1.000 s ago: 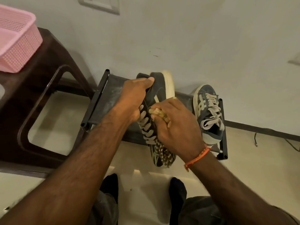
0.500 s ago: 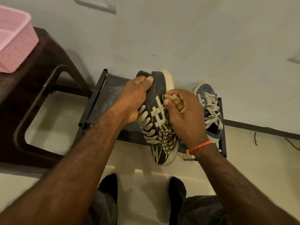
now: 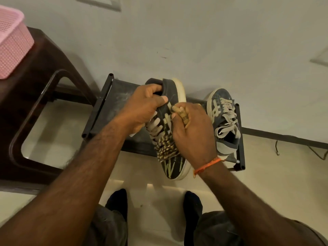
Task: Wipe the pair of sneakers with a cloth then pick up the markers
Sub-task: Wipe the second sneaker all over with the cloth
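Head view: left hand [image 3: 143, 109] grip still round sneaker [image 3: 174, 167], right hand [image 3: 192, 132] grip clutching cloth [image 3: 166, 148], now lower.

Head-worn view, steeply downward, close.

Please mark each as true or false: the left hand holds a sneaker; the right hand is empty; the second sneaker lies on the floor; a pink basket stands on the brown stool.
1. The left hand holds a sneaker. True.
2. The right hand is empty. False: it grips a cloth against the sneaker.
3. The second sneaker lies on the floor. False: it rests on the black rack.
4. A pink basket stands on the brown stool. True.
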